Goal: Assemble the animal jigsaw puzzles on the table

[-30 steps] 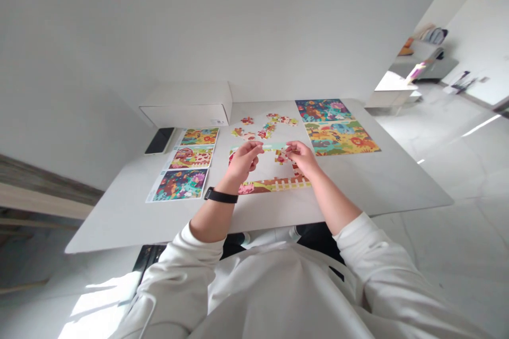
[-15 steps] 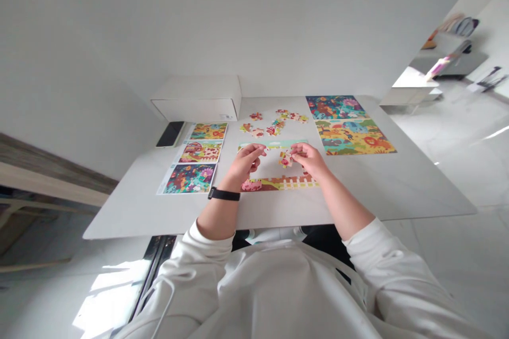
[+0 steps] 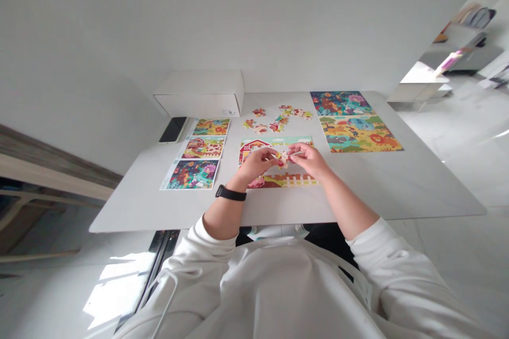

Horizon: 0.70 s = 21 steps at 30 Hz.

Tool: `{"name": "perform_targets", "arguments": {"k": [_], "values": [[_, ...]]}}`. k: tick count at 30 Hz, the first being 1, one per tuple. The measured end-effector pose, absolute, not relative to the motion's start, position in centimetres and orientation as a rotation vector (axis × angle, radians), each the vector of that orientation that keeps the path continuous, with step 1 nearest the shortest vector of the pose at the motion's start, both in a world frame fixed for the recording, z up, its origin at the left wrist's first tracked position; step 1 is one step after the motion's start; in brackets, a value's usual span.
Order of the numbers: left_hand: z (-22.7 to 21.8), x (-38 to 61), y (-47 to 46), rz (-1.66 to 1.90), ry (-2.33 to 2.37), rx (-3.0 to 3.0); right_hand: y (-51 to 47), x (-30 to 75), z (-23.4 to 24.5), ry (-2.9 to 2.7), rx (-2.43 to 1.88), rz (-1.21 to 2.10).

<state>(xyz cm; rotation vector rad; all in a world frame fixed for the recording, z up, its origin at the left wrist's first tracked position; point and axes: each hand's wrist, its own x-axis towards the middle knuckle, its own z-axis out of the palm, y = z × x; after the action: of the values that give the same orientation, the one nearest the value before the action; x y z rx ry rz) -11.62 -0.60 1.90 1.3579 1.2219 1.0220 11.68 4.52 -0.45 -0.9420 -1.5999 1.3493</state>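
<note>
Above the partly filled farm puzzle (image 3: 302,181), my two hands come close together around a small cluster of puzzle pieces (image 3: 283,159). My left hand (image 3: 258,164) grips its left side between thumb and fingers. From the right, my right hand (image 3: 308,160) pinches the other side. Whether the cluster is one piece or a few joined is too small to tell. The puzzle shows a red barn at upper left and a white fence along the bottom; my hands hide part of its middle.
Several loose puzzle pieces (image 3: 277,124) lie beyond the puzzle. Three picture cards (image 3: 203,147) and a phone (image 3: 173,130) are on the left, with a white box (image 3: 199,101) behind. Two finished puzzles, jungle (image 3: 360,134) and night scene (image 3: 340,103), lie at right.
My left hand has moved right to the pieces held by my right hand, and the gap between the hands has narrowed. The barn at the puzzle's upper left now shows. The view has shifted slightly.
</note>
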Motion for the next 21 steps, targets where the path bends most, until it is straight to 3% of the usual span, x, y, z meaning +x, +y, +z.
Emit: {"name": "perform_targets", "arguments": {"k": [21], "values": [[2.4, -17.9, -1.0, 1.101, 1.250, 1.263, 4.5, 12.3, -0.1, -1.670, -1.019, 1.281]]}}
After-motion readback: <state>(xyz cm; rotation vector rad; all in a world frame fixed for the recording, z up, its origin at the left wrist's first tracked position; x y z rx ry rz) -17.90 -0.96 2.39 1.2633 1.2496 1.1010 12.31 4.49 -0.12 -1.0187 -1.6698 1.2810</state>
